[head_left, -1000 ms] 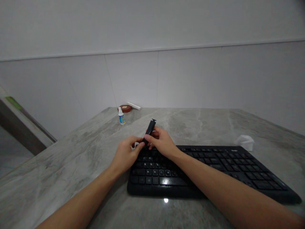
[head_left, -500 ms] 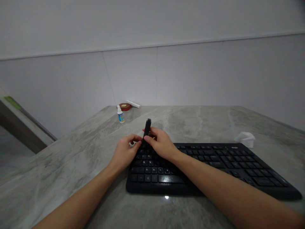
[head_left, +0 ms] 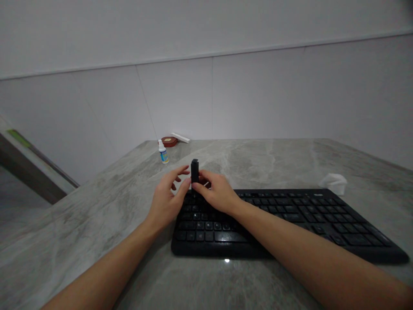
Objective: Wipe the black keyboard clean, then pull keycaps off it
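On the left of the play, the left hand [head_left: 168, 193] hovers with its fingers parted and loosely curled, thumb apart from the forefinger, nothing clearly in its hold. Its thumb tip comes right up beside the slim black piece [head_left: 195, 170]; whether it touches, I cannot tell. The step in hand looks to be a two-handed handling of that piece, and I'd say the next move calls for a steady pinch and careful left fingertips. Out beyond the left hand, on the grey surface [head_left: 80, 241], stands a small white bottle [head_left: 163, 153], with a reddish-brown case [head_left: 169, 141] and a white strip [head_left: 180, 137] near the wall. Now the centre: the black piece, upright between the two hands, its top poking above the fingers, its lower end lost against dark keys. In comes the right hand [head_left: 217, 191], thumb on the near side, fingers curled behind, closed on the piece. Beneath and to the right stretches the black keyboard [head_left: 295, 209], the right forearm slanting across it. Far right, a crumpled white tissue [head_left: 335, 182] sits just behind its back edge.
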The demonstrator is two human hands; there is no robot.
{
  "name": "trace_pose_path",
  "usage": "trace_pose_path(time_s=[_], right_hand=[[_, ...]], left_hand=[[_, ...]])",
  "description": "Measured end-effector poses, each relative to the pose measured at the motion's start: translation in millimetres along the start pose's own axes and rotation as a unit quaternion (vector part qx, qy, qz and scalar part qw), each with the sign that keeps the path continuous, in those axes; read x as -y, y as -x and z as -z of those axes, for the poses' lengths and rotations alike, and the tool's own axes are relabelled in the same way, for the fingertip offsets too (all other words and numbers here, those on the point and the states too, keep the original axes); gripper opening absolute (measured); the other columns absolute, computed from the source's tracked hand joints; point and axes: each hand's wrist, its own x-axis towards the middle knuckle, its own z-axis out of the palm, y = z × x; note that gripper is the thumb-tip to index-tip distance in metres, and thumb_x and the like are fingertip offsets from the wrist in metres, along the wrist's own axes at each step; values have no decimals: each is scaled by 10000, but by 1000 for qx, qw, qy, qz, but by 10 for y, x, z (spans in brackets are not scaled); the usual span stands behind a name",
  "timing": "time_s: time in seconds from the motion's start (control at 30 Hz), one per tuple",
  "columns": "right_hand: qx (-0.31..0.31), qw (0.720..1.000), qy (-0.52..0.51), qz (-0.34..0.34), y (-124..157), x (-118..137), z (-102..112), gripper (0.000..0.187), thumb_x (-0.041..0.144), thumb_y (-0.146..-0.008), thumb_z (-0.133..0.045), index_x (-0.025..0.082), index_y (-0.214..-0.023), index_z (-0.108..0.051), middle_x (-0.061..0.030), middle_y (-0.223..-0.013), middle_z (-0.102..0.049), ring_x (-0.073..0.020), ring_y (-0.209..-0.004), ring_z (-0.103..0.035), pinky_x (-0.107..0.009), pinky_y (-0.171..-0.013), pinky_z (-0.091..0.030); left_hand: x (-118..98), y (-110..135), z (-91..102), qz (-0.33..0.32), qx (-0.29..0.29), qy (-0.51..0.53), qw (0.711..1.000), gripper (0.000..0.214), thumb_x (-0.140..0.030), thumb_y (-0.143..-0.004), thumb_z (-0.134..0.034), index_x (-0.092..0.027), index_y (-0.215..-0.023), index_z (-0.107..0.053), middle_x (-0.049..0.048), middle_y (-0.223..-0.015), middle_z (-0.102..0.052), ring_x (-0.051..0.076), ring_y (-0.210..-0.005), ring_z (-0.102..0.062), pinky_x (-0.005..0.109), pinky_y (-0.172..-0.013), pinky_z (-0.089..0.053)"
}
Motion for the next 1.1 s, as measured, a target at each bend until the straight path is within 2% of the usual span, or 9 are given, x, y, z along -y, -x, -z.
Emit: trace_pose_path(time_s=[0.1,0.17,0.23,0.3,0.37,0.43,0.57,0.87,1.1], right_hand=[[6,1000,4,4,-18,8,14,125,159,-872,-611,175,-980,-672,-27,-862,-709,-155,-774,-637,-275,-704,-462],[8,1000,9,0,-28,7,24,83,158,-865,-624,174,-930,-673,-13,-811,-698,-145,-729,-617,-272,-688,-449],[4,1000,17,0,-33,1,32,40,159,-857,-639,169,-878,-671,-6,-760,-681,-140,-684,-591,-275,-673,-434],[-1,1000,25,4,-33,-7,34,17,166,-852,-650,169,-845,-665,-8,-753,-680,-142,-674,-582,-280,-668,-424],[-1,999,31,10,-30,-15,31,22,179,-847,-661,174,-826,-660,-14,-774,-692,-149,-687,-590,-282,-668,-420],[0,999,39,18,-26,-23,28,36,187,-842,-670,179,-809,-658,-19,-789,-701,-156,-694,-598,-284,-662,-413],[-4,998,54,31,-22,-28,30,51,184,-843,-666,181,-793,-656,-22,-787,-701,-163,-703,-602,-289,-667,-403],[13,997,65,34,-31,-12,36,97,204,-865,-656,182,-774,-631,-4,-758,-687,-147,-687,-587,-272,-650,-387],[24,997,62,42,-29,-7,39,120,195,-868,-654,186,-756,-611,10,-738,-665,-136,-669,-570,-263,-642,-386]], left_hand=[[-37,-144,46,-9,14,20,1000,352,-365,-925,-529,-200,-1216,-637,78,-1166,-684,219,-971,-620,340,-811,-475],[-101,-335,114,-9,70,29,997,335,-396,-901,-546,-179,-1117,-680,75,-1029,-715,215,-893,-648,327,-768,-489],[-209,-571,210,-19,145,31,989,444,-393,-800,-663,-174,-1186,-639,38,-854,-705,183,-705,-638,282,-633,-477],[-354,-801,317,-56,257,-61,963,415,-370,-764,-703,-169,-1124,-661,18,-768,-662,155,-628,-589,256,-583,-421],[-505,-976,406,-86,317,-160,931,215,-389,-782,-684,-202,-879,-725,2,-674,-622,153,-608,-554,252,-563,-363],[-627,-1073,458,-107,353,-200,908,177,-387,-795,-670,-223,-794,-735,3,-659,-627,165,-629,-560,258,-573,-354],[-733,-1098,482,-126,364,-242,890,165,-383,-807,-673,-238,-782,-748,18,-691,-663,196,-703,-605,271,-631,-373],[-746,-1083,505,-147,353,-284,880,130,-322,-809,-672,-233,-768,-758,30,-720,-664,203,-715,-609,282,-697,-391],[-720,-1082,515,-140,352,-264,887,96,-289,-817,-701,-246,-782,-779,22,-689,-680,202,-683,-614,292,-700,-389]])
